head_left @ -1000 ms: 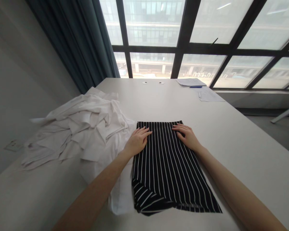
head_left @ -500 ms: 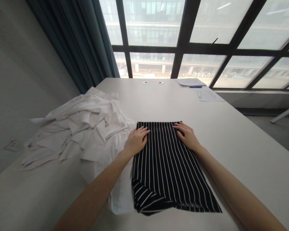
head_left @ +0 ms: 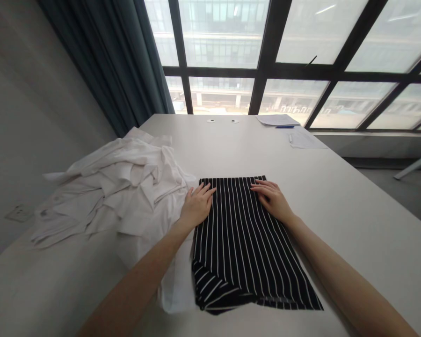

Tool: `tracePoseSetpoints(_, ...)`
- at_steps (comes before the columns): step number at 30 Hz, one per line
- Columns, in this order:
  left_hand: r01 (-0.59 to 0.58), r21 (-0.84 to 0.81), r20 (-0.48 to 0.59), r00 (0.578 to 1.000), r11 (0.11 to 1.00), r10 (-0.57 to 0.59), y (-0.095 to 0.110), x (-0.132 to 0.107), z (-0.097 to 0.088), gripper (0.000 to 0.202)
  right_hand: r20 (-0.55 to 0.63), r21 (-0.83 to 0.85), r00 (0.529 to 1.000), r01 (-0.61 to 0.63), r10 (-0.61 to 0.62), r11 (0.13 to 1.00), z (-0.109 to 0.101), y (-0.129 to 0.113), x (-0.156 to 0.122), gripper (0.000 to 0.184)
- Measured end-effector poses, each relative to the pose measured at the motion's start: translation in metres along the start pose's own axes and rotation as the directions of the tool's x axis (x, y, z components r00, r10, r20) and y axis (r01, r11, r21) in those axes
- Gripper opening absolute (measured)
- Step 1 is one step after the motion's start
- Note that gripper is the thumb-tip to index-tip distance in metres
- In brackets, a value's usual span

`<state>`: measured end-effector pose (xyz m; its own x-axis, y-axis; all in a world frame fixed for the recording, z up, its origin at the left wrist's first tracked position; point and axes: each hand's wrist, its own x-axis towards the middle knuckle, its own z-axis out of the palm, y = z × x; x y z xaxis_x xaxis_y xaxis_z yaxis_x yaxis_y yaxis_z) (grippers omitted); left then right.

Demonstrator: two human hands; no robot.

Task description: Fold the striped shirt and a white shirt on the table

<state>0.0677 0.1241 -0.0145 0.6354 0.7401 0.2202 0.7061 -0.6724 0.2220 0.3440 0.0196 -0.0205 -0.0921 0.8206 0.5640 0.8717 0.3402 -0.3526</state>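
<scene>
A black garment with thin white stripes (head_left: 242, 243) lies folded into a rough rectangle on the table in front of me; its exact kind is hidden by the folding. Its far edge is straight, while the near left corner is bunched and turned over. My left hand (head_left: 198, 203) rests open on the far left part of the cloth, fingers spread. On the far right edge lies my right hand (head_left: 272, 199), also open, its fingers stretched over the fabric. Just left of the striped garment, a heap of crumpled white clothing (head_left: 126, 182) touches its side and partly runs beneath my left forearm.
The white table (head_left: 354, 224) reaches to a large window. At its far right corner lie sheets of paper (head_left: 307, 139) and a blue pen (head_left: 285, 127). Two small cable-hole covers (head_left: 210, 121) sit at the back. A dark curtain (head_left: 126, 61) hangs at the left.
My left hand has shifted slightly left, with its fingers a little more spread. My right hand's fingers have moved slightly. The striped garment stays almost where it was.
</scene>
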Motion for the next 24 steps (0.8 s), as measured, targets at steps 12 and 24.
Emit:
tracePoseSetpoints(12, 0.003, -0.015, -0.003, 1.000, 1.000, -0.003, -0.0055, 0.0008, 0.0063, 0.045, 0.134, 0.024, 0.983, -0.133, 0.129, 0.991, 0.0057, 0.0032, 0.0012, 0.037)
tracePoseSetpoints(24, -0.006, -0.026, -0.008, 1.000, 1.000, 0.006, -0.0032, 0.0003, 0.0024, 0.045, 0.153, -0.076, 0.960, -0.224, 0.234, 0.972, 0.0082, 0.0029, 0.0003, 0.038)
